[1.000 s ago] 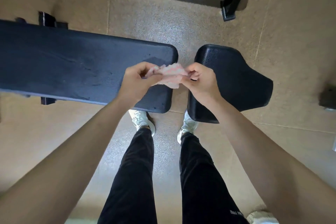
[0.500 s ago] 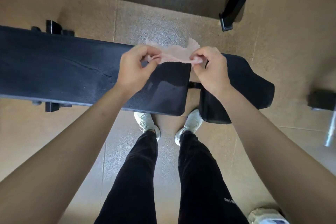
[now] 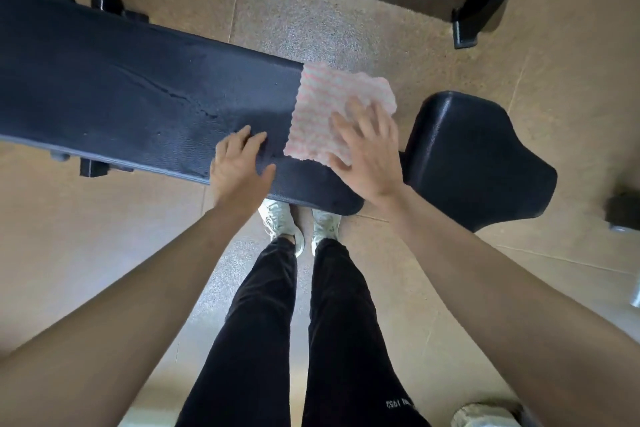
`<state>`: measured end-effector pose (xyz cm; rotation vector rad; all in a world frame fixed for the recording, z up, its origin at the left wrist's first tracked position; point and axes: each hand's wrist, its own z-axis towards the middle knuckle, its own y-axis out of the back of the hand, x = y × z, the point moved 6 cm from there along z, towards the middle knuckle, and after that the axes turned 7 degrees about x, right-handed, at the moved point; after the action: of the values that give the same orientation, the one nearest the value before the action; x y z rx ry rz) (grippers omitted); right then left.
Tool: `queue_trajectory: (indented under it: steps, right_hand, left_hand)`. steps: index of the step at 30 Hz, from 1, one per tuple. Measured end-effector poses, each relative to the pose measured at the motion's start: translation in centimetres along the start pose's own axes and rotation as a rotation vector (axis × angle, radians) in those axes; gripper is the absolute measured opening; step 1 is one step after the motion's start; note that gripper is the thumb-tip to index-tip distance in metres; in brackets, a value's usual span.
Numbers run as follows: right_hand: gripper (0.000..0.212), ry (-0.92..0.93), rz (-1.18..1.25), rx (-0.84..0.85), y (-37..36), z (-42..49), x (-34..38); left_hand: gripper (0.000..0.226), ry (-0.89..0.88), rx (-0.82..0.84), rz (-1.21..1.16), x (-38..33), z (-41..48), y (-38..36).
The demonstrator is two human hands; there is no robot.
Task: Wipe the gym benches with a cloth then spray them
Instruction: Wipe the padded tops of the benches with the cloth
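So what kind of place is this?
Most likely a gym: a long black padded bench with a separate seat pad, a speckled rubbery floor, and the foot of a black equipment frame.

Table (image 3: 121, 97), long, black: one. Seat pad (image 3: 478, 163), right of table: one. Striped cloth (image 3: 322, 107), on table's right end: one. Hands, left hand (image 3: 239, 166) and right hand (image 3: 367, 156): two. White shoes (image 3: 280, 222): two.

The left forearm (image 3: 138, 291) and right forearm (image 3: 485, 270) are bare and extend forward, converging. The left hand (image 3: 239, 172) lies palm-down, fingers straight and together, thumb held out. The right hand (image 3: 369, 158) lies palm-down, fingers straight, spread and motion-blurred.
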<state>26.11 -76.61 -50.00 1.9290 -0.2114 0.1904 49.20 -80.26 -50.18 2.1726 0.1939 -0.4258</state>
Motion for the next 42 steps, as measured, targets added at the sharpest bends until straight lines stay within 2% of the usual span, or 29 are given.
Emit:
queue_trajectory:
  steps: [3, 9, 13, 16, 19, 22, 26, 32, 36, 42]
  right_hand:
    - [0.07, 0.032, -0.075, 0.043, -0.8, 3.8, -0.7]
    - [0.069, 0.161, -0.18, 0.065, -2.3, 7.1, -1.9]
    - [0.067, 0.144, -0.15, 0.009, -2.8, 5.6, -1.7]
    - [0.074, 0.153, -0.121, -0.018, -4.2, 2.0, 0.2]
    - [0.079, 0.18, -0.111, 0.045, -6.2, -1.7, 3.5]
    - [0.073, 0.158, -0.127, 0.112, -6.9, -2.7, 5.5]
    - [0.069, 0.253, -0.206, 0.112, -6.7, -2.4, 6.2]
    - [0.072, 0.182, -0.192, 0.031, -5.0, 3.7, 6.5]
    - [0.066, 0.134, -0.198, 0.024, -3.5, 9.8, 7.4]
    - [0.066, 0.075, -0.177, 0.003, -2.8, 13.6, 10.5]
  left_hand:
    - [0.076, 0.109, 0.045, 0.072, 1.3, -0.1, -1.2]
    - [0.075, 0.095, 0.013, 0.095, 1.9, 0.0, -1.9]
    - [0.075, 0.087, 0.005, 0.115, 1.9, 0.0, -1.9]
    - [0.075, 0.058, -0.013, 0.128, 1.7, -0.3, -1.8]
    - [0.073, 0.067, 0.005, 0.123, 2.0, -0.2, -1.6]
    - [0.064, 0.031, 0.0, 0.12, 2.9, -0.5, -0.9]
    - [0.058, -0.012, -0.05, 0.134, 5.1, -1.5, -0.1]
    - [0.07, 0.117, -0.088, 0.13, 9.1, -2.5, 1.1]
    - [0.084, 0.219, -0.064, 0.101, 11.6, -2.3, 1.7]
    - [0.076, 0.201, -0.064, 0.067, 12.5, -2.5, 2.0]
